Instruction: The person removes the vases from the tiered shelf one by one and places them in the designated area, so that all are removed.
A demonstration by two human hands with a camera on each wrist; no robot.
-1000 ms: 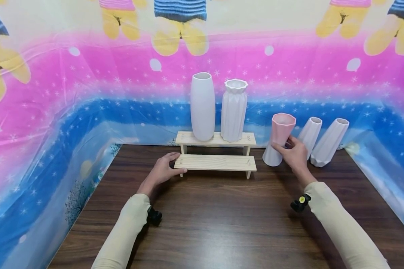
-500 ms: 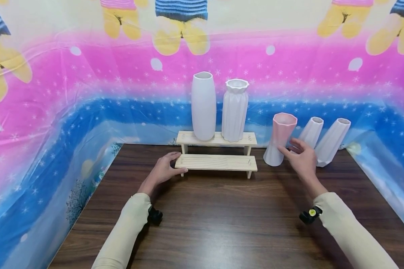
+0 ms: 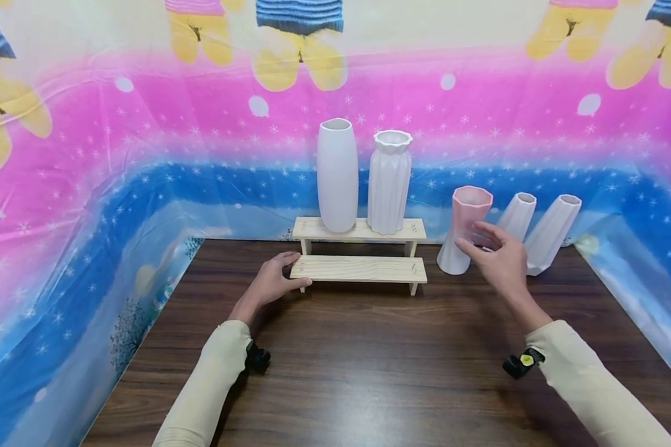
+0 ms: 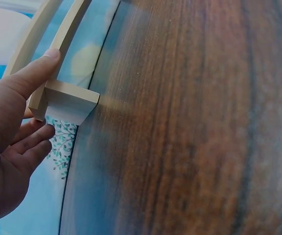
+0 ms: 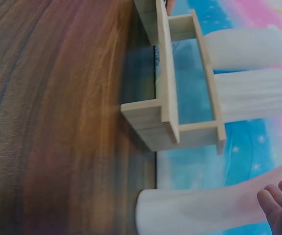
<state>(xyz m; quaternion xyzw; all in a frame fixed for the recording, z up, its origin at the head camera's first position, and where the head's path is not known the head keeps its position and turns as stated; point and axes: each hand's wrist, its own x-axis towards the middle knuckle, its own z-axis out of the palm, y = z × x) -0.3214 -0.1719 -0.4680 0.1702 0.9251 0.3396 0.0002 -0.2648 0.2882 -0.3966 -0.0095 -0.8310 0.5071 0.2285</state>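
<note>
Dark brown wood-grain tabletop point(image 3: 335, 372) spreads nearest to us, its grain running broadly across; beyond it, we see the left hand point(image 3: 271, 282) grasping the left end of the wooden stand point(image 3: 358, 268), thumb at the lower plank's front edge, fingers toward its rear; the right hand point(image 3: 502, 261) is loosely parted about the waist of a pink-and-white vase point(image 3: 471, 214), not closed on it, and we cannot tell whether any fingertip touches.

That vase is upright on the tabletop, its long axis vertical, left of and just beyond the right hand; the right hand is by far the nearer, since the stand lies between vase and left hand; a narrow strip of tabletop parts the vase from the stand's right end, while two slim white vases point(image 3: 553, 233) crowd its other side.

Farther back, we find a smooth tall vase point(image 3: 337, 177) and a fluted vase point(image 3: 389, 192) on the stand's upper plank; behind everything hangs a printed cloth point(image 3: 201, 112).
</note>
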